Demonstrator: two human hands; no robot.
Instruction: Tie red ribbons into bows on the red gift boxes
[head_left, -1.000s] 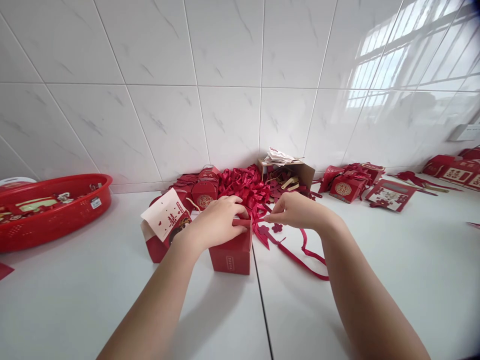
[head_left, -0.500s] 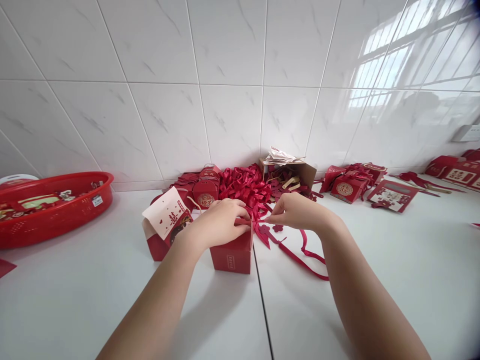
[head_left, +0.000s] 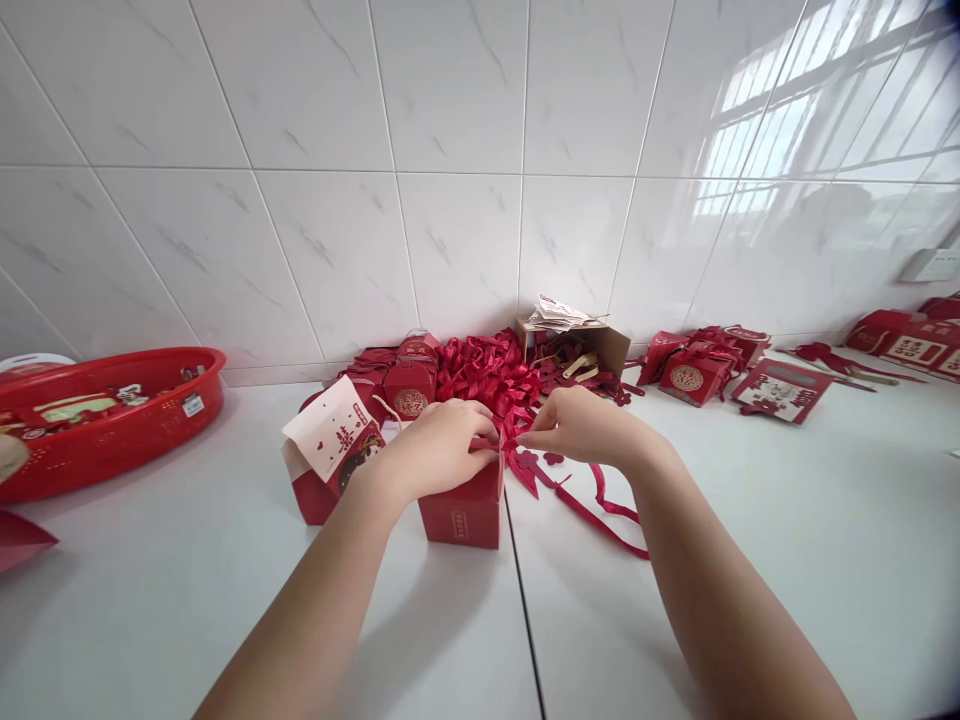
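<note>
A red cardboard gift box (head_left: 461,515) stands upright in front of me on the white table. My left hand (head_left: 442,447) lies over its top, with the fingers closed on the upper edge and hiding much of it. My right hand (head_left: 574,428) is at the box's right side, thumb and finger pinched on a thin red ribbon close to the edge. A longer loose red ribbon (head_left: 600,522) curls on the table beneath that hand. Left of the box stands another red box with an open cream flap (head_left: 330,430).
Behind my hands lies a heap of red ribbons (head_left: 487,372), beside an open carton of red pieces (head_left: 615,350). Finished-looking red boxes (head_left: 694,378) sit to the right. A red plastic basket (head_left: 127,440) is at left, with a blurred pale shape at its edge. A tiled wall (head_left: 457,230) closes the back.
My right hand has shifted slightly left, closer to the box. At the far left, a red piece has come further into view and a blurred pale shape has appeared by the basket.
</note>
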